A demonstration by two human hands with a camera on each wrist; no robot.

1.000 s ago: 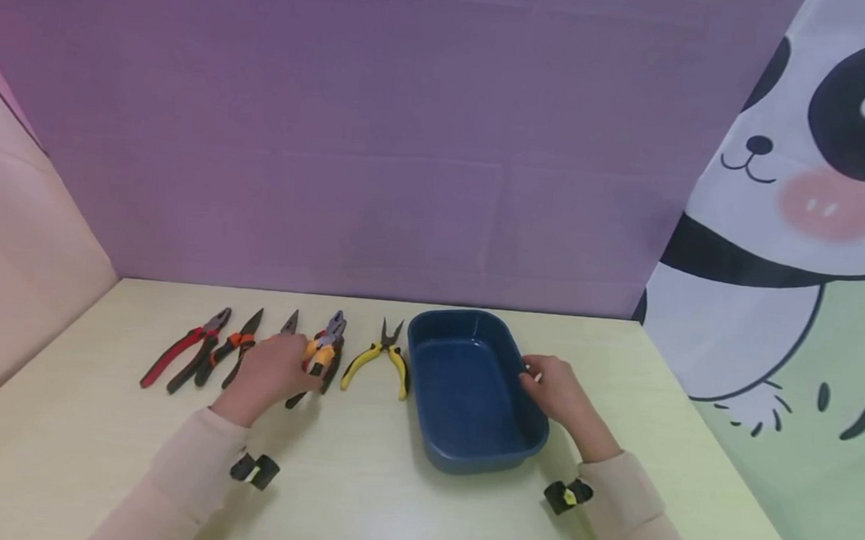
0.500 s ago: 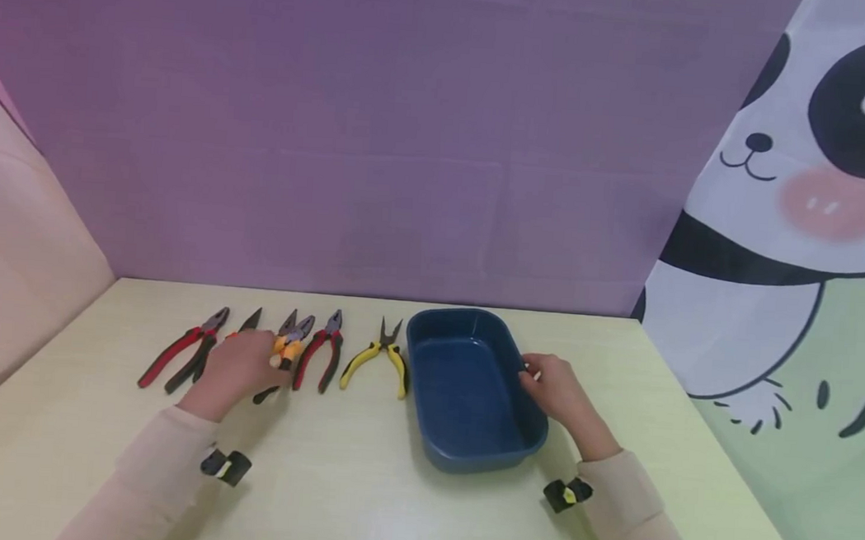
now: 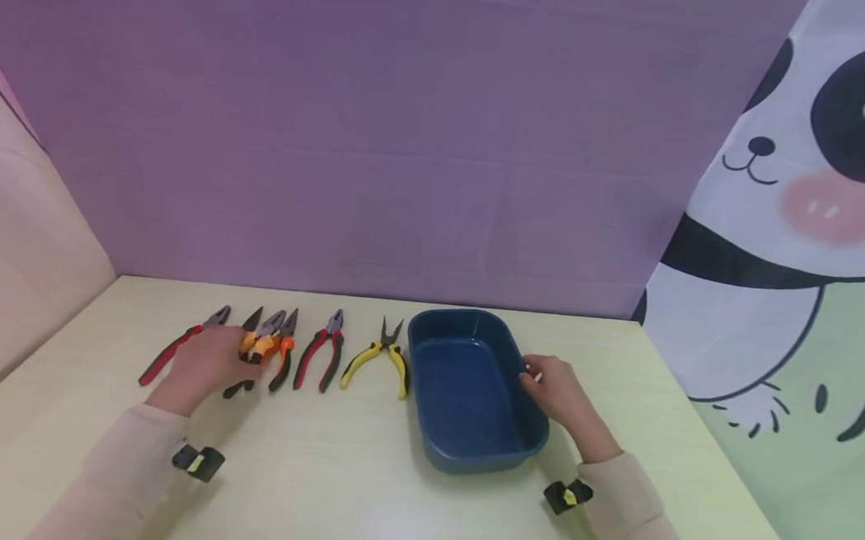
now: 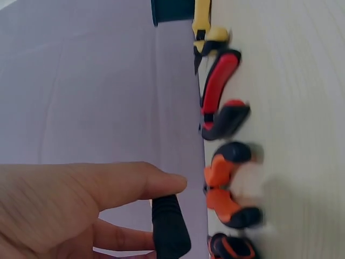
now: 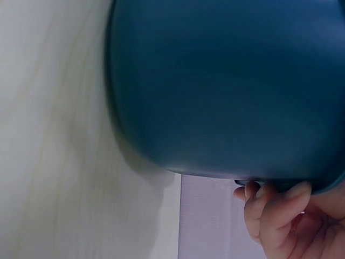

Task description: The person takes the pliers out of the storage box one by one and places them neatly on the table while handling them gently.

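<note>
My left hand (image 3: 207,364) pinches a pair of pliers with yellow-orange and black handles (image 3: 264,345), above the row of tools. In the left wrist view, thumb and fingers close on the black handle end (image 4: 170,229). Just behind and right of it lie orange-and-black long-nose pliers (image 3: 282,362); a dark pointed pair of pliers (image 3: 253,318) is partly hidden. Red-and-black pliers (image 3: 167,359) are partly covered by the hand at far left. My right hand (image 3: 559,393) grips the right rim of a deep blue bin (image 3: 476,463), thumb over the edge in the right wrist view.
More red-and-black pliers (image 3: 319,352) and yellow-and-black long-nose pliers (image 3: 381,352) lie between the held pliers and the bin. The pale table (image 3: 329,495) ends at a purple backdrop (image 3: 380,151). A panda-printed wall (image 3: 786,325) stands on the right.
My left hand has moved left with the yellow-orange pliers, from over the right red-and-black pair past the orange long-nose pair. My right hand and the bin have not moved.
</note>
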